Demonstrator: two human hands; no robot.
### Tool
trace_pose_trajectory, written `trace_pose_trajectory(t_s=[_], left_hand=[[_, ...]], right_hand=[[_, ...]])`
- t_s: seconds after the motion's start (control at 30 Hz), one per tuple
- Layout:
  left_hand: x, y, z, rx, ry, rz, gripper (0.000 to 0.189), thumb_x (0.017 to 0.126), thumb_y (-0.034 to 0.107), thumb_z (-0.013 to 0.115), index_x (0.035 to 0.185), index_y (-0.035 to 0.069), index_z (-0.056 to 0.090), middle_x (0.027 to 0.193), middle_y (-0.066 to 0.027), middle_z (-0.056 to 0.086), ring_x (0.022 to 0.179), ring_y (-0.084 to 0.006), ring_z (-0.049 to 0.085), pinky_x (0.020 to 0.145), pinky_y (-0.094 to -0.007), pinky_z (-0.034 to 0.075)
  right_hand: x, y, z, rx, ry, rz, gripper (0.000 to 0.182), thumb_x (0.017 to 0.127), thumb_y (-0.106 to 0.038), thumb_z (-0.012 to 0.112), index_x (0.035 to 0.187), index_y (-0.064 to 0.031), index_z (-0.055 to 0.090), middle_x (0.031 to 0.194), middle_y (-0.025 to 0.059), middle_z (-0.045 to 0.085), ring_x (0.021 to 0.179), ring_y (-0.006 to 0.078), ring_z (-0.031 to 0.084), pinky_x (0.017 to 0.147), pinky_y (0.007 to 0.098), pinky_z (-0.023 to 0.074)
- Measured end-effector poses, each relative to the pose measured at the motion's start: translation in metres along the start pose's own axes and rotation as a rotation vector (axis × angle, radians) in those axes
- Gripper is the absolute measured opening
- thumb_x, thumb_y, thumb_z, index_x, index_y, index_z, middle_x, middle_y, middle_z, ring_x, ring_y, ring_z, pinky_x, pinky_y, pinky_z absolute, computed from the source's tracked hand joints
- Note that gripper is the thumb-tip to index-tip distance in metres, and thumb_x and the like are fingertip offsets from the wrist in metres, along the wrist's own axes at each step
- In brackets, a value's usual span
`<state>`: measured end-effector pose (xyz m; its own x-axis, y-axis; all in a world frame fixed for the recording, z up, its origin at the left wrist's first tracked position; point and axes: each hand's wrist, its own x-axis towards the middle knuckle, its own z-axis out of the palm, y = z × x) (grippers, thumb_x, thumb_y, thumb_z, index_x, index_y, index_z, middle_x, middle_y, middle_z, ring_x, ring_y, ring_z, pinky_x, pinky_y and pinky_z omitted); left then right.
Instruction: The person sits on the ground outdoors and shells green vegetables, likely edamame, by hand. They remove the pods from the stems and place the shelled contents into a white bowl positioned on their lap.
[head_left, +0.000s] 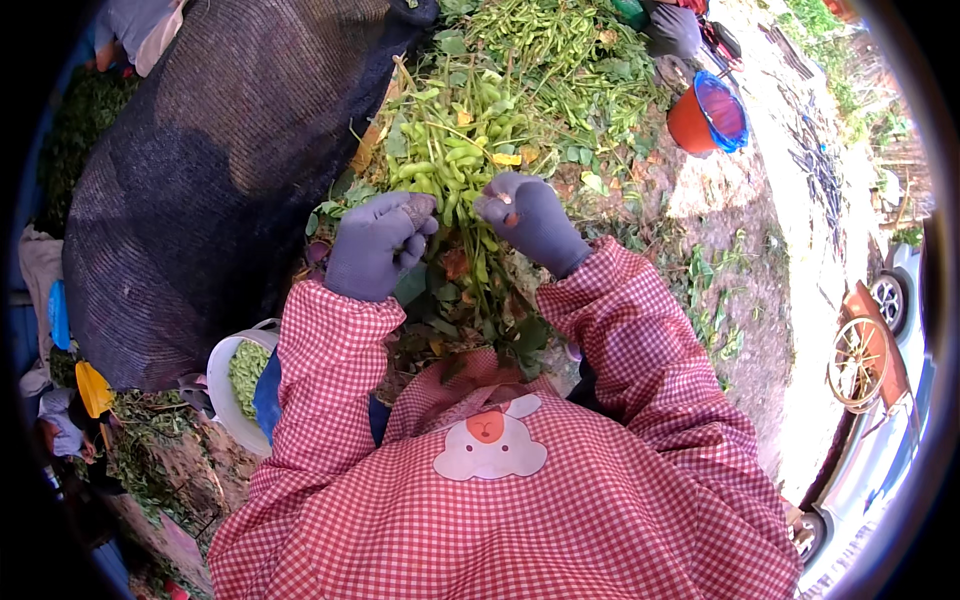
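Both my hands wear grey gloves and are raised in front of my red-checked smock (495, 540). Between and just beyond them hangs a bunch of green soybean pods (450, 161) on leafy stems. My left hand (379, 244) is curled at the left side of the bunch, its fingertips close to the pods. On the other side, my right hand (532, 221) has its fingers bent inward, with a pale spot and a reddish spot showing on the glove. Whether either hand grips a pod or stem is hidden by the fingers.
A white bucket (223, 390) containing green pods stands by my left arm. Dark mesh netting (187, 202) bulges at left. Pulled soybean plants (570, 67) are heaped ahead. An orange bucket (686, 124) with a blue liner, a person (673, 31), a spoked wheel (834, 367) and a car (855, 480) are to the right.
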<state>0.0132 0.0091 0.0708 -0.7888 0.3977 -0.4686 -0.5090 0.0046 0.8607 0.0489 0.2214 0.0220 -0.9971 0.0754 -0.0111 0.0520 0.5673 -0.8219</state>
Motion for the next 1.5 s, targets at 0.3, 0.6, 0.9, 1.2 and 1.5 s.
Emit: trace_pose_trajectory(t_s=[0.3, 0.6, 0.9, 1.2, 1.5], left_hand=[[0.033, -0.051, 0.026, 0.108, -0.024, 0.051, 0.021, 0.093, 0.017, 0.060, 0.084, 0.000, 0.066, 0.065, 0.0005, 0.054, 0.055, -0.0062, 0.047, 0.049, -0.0215, 0.036], [0.024, -0.046, 0.017, 0.076, -0.039, 0.069, 0.017, 0.089, 0.012, 0.061, 0.077, 0.000, 0.064, 0.059, -0.0001, 0.053, 0.050, -0.0068, 0.046, 0.046, -0.0230, 0.034], [0.046, -0.070, 0.012, 0.495, -0.038, 0.375, 0.016, 0.084, 0.010, 0.068, 0.092, -0.003, 0.067, 0.070, -0.0038, 0.063, 0.061, -0.0072, 0.057, 0.056, -0.0248, 0.046], [0.038, -0.072, 0.017, 0.716, 0.021, 0.544, 0.022, 0.081, 0.014, 0.071, 0.094, -0.002, 0.066, 0.071, -0.0130, 0.064, 0.062, -0.0146, 0.061, 0.058, -0.0320, 0.048], [0.035, -0.071, 0.023, 0.806, 0.067, 0.670, 0.013, 0.077, 0.011, 0.064, 0.085, 0.001, 0.061, 0.076, -0.0220, 0.061, 0.070, -0.0393, 0.061, 0.063, -0.0447, 0.048]], right_hand=[[-0.013, -0.010, -0.002, 0.393, -0.226, 0.033, 0.016, 0.083, -0.011, 0.061, 0.082, 0.0047, 0.063, 0.070, 0.0059, 0.058, 0.060, 0.0149, 0.054, 0.055, 0.0301, 0.0453], [-0.013, -0.012, -0.017, 0.672, -0.412, 0.338, 0.028, 0.090, -0.014, 0.055, 0.109, 0.0055, 0.060, 0.069, 0.0063, 0.059, 0.054, 0.0145, 0.056, 0.050, 0.0268, 0.0471], [-0.001, 0.022, -0.001, 0.131, -0.333, -0.343, 0.015, 0.081, -0.014, 0.064, 0.077, 0.0003, 0.062, 0.070, 0.0087, 0.061, 0.065, 0.0212, 0.058, 0.065, 0.0320, 0.0472], [-0.011, 0.003, -0.007, 0.332, -0.358, -0.005, 0.013, 0.082, -0.012, 0.066, 0.078, 0.0001, 0.065, 0.067, 0.0058, 0.059, 0.059, 0.0137, 0.055, 0.057, 0.0303, 0.0450], [-0.011, 0.007, -0.008, 0.392, -0.397, 0.145, 0.015, 0.083, -0.015, 0.070, 0.083, -0.0001, 0.068, 0.069, 0.0047, 0.065, 0.061, 0.0126, 0.058, 0.056, 0.0268, 0.0469]])
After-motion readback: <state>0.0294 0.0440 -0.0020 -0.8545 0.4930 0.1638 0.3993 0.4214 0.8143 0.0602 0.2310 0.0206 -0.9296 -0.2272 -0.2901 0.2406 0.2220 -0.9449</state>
